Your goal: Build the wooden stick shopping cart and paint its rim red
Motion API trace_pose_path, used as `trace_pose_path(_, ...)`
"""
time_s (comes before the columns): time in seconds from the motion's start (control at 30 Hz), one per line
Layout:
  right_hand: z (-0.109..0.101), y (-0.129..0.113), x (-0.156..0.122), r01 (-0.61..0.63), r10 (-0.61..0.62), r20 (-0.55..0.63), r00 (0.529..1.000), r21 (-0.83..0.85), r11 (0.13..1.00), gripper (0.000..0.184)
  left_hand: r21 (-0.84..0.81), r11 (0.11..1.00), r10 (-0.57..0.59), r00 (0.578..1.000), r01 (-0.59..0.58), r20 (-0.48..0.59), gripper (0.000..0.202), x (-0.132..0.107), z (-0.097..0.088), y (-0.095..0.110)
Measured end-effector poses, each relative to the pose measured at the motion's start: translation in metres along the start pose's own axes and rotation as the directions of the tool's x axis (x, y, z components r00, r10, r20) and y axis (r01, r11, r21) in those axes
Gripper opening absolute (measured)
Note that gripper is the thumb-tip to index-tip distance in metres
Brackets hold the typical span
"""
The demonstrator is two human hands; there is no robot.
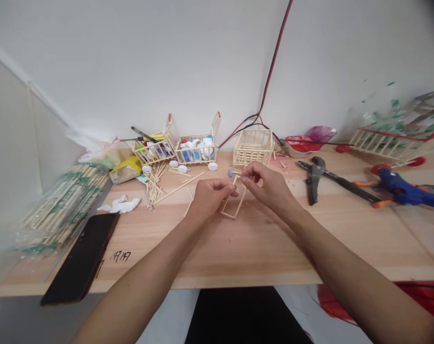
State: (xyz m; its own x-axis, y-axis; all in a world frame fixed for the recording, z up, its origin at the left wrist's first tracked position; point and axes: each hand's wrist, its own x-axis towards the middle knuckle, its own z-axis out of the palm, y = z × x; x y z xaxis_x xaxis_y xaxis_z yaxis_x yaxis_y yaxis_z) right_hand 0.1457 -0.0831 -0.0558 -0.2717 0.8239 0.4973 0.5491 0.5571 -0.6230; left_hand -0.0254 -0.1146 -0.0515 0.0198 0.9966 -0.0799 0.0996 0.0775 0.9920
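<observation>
My left hand (210, 195) and my right hand (266, 184) meet over the middle of the wooden table (260, 239). Both pinch the top end of a small rectangular frame of thin wooden sticks (234, 204), which hangs tilted between them. Just behind the hands stands an open basket built of sticks (253, 147). Loose sticks (159, 184) lie scattered to the left of my left hand.
Two stick carts (197, 148) with bottle caps stand at the back. Pliers (315, 177) and a blue glue gun (406, 190) lie right. A black phone (82, 255) and bagged chopsticks (64, 205) lie left. A red-black cable (270, 71) runs up the wall.
</observation>
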Motion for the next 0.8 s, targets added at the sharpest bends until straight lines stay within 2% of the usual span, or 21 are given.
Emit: trace_pose_path(0.8,-0.0019,-0.0011,0.0007,0.032,-0.033,0.029,0.999,0.009,0.999,0.006,0.011,1.000,-0.018,1.000,0.018,0.006,0.025,0.0006,-0.0002,-0.0030)
